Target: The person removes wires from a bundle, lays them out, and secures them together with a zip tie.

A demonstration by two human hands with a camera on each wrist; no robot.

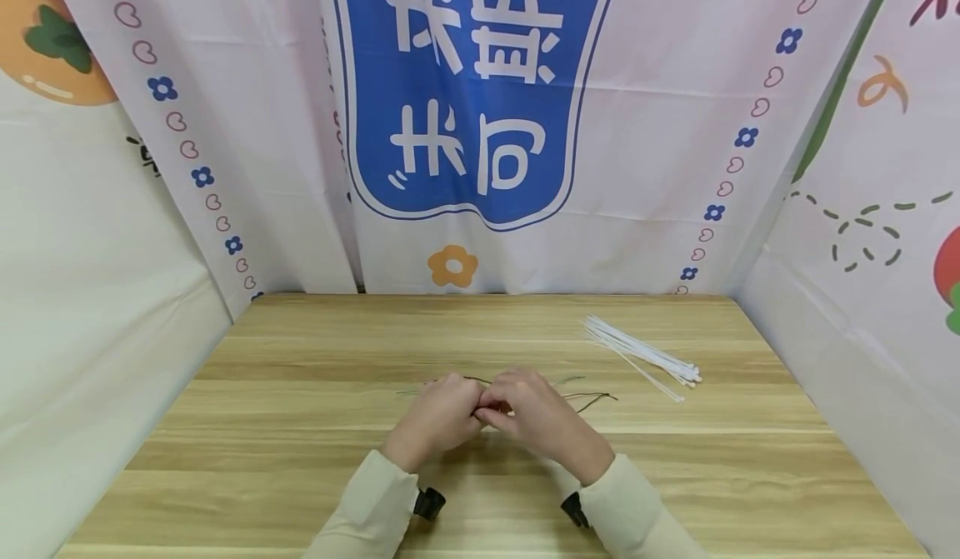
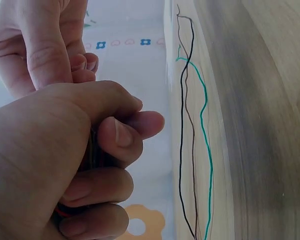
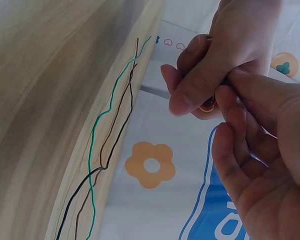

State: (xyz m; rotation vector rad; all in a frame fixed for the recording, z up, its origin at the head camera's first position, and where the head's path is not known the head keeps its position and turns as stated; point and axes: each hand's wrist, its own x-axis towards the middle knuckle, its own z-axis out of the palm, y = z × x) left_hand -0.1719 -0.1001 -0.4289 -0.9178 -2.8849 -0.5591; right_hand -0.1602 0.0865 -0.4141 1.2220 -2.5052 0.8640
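Observation:
The left hand (image 1: 442, 413) curls round a small bundle of wires, mostly hidden in the fist; red and yellow bits of the bundle (image 3: 208, 104) show in the right wrist view. Against it, the right hand (image 1: 536, 417) has its thumb and index finger pinched at the bundle's end, partly covered by the left hand. Loose thin wires lie on the table just beyond both hands: a green wire (image 2: 210, 165), a black wire (image 2: 181, 150) and a brown wire (image 2: 193, 150), crossing one another in places.
A fanned bunch of white cable ties (image 1: 645, 355) lies at the back right of the wooden table (image 1: 300, 459). Printed cloth (image 1: 660, 126) hangs behind the table's back edge and along both sides.

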